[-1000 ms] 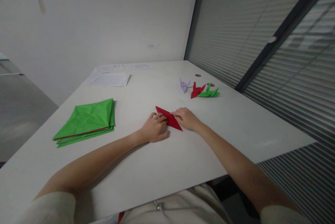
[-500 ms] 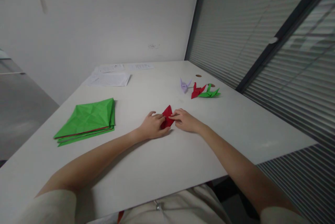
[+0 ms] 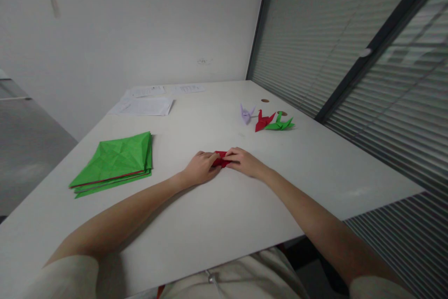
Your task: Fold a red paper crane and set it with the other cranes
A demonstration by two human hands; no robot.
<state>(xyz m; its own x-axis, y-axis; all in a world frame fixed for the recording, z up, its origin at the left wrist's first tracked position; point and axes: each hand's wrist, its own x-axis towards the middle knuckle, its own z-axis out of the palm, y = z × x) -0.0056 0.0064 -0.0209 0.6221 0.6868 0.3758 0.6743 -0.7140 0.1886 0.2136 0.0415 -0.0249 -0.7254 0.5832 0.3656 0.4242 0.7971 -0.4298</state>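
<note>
A small folded piece of red origami paper (image 3: 220, 161) lies on the white table between my two hands. My left hand (image 3: 201, 167) grips its left side, with fingers on top and the thumb along the near edge. From the right, my right hand (image 3: 244, 161) has its fingers closed on the other side. The fingers cover part of the paper, so its exact folds are hard to make out. Beyond my right hand stand a red paper crane (image 3: 264, 121), a green paper crane (image 3: 280, 123) and a lilac paper crane (image 3: 246, 114).
To the left lies a stack of green paper sheets (image 3: 117, 156) with a red edge showing among them. White printed papers (image 3: 147, 105) are spread near the wall. Window blinds (image 3: 336, 52) run along the table's right side, near two round holes.
The red paper has gone from an upright diamond to a lower, wider shape with its far point no longer showing. Both hands have turned slightly with it, and the left has shifted a little left.
</note>
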